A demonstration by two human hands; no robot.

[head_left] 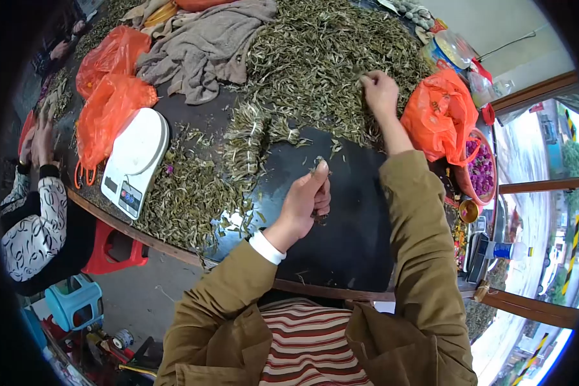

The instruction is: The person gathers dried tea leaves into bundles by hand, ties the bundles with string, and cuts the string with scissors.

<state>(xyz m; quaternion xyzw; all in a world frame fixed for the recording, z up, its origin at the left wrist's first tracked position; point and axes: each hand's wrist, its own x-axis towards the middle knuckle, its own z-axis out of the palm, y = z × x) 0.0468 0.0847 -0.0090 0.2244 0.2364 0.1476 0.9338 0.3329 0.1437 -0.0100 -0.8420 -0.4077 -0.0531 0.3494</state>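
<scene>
My left hand (305, 198) is closed in a fist over the dark board, thumb on top. Bits of dried leaves (320, 220) stick out below its fingers. Farther up, my right hand (381, 95) dips into the large heap of dried leaves (315, 58), its thumb and fingertips pinched together at the leaves. To the left of my left hand lie tied bundles of dried leaves (246, 138), stacked in a row, with one small bundle (283, 130) beside them. A smaller loose pile of leaves (180, 206) spreads near the table's front edge.
A white scale (135, 161) and orange plastic bags (114, 116) stand left, a grey towel (206, 48) behind. On the right are another orange bag (439, 116), a basket of purple flowers (481, 168) and a bottle (509, 250). Another person's hand (40, 138) rests far left.
</scene>
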